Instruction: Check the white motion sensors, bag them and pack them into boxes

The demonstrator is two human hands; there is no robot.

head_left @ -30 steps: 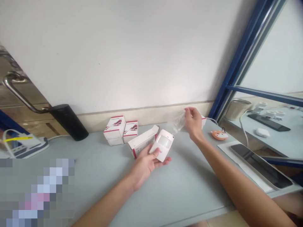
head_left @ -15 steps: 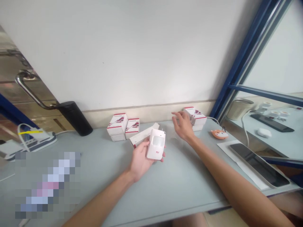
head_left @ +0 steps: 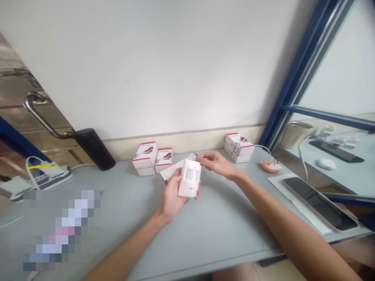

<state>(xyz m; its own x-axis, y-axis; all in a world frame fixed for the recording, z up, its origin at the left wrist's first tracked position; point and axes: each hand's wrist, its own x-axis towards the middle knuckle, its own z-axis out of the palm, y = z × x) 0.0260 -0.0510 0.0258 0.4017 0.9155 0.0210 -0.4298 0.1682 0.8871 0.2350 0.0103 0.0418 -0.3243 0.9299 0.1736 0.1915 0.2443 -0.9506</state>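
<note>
Over the middle of the grey table (head_left: 225, 230), in front of a partly hidden white carton (head_left: 173, 169), holding a white motion detector (head_left: 189, 181) in the left hand (head_left: 172, 195), grasping it firmly by its lower half, pressing the thumb along the left edge and wrapping the other fingers behind to show at the right side. Probably gripping low to leave the upper end within reach of the right hand (head_left: 216, 164), and facing the lens side toward the eyes for an easy view. Holding bent right fingertips at the detector's upper right corner; overlapping too closely there to tell whether pinching something or merely touching. Standing near the wall, apparently out of the hands' way: red-trimmed boxes (head_left: 145, 154) at left, stacked cartons (head_left: 238, 147) at right. Lying beside the right forearm, seemingly set aside: a smartphone (head_left: 320, 204).

Showing a smooth, upright casing, leaning slightly rightward at the top; bearing a wide greyish lens window across the upper half, a small dark slit above, a dark dot near the corner, and a tiny red marking, too blurred for reading, below.
</note>
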